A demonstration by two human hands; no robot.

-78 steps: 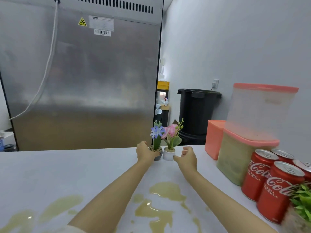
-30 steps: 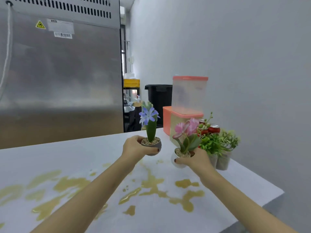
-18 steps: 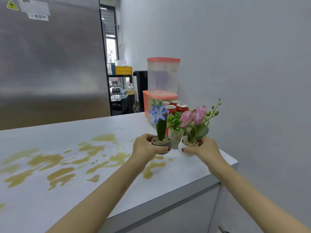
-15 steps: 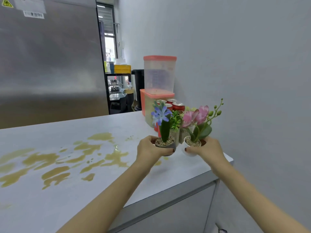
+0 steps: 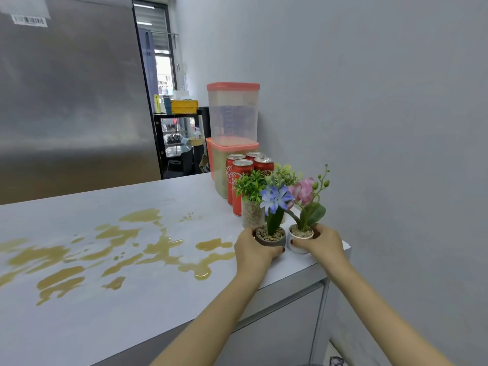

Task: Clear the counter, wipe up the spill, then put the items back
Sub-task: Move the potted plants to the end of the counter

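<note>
Grey pot (image 5: 270, 237) gripped in my left hand (image 5: 254, 250), white pot (image 5: 299, 240) in my right hand (image 5: 320, 241). Clearing the counter (image 5: 148, 315), I reckon. Next, settle both and let go, away from the spill (image 5: 161, 247) left of my hands.

The left hand (image 5: 253, 253) covers the lower wall of the grey pot (image 5: 270, 237), and the right hand (image 5: 320, 243) covers the right side of the white pot (image 5: 299, 239), so it is unclear whether either base touches the counter (image 5: 132, 313) near its right front corner. Leafy plants (image 5: 250, 184) hide part of the cola cans (image 5: 233, 175). The spill (image 5: 158, 244) runs off the picture's left edge, and print on the barcode label (image 5: 27, 19) is unreadable.
</note>
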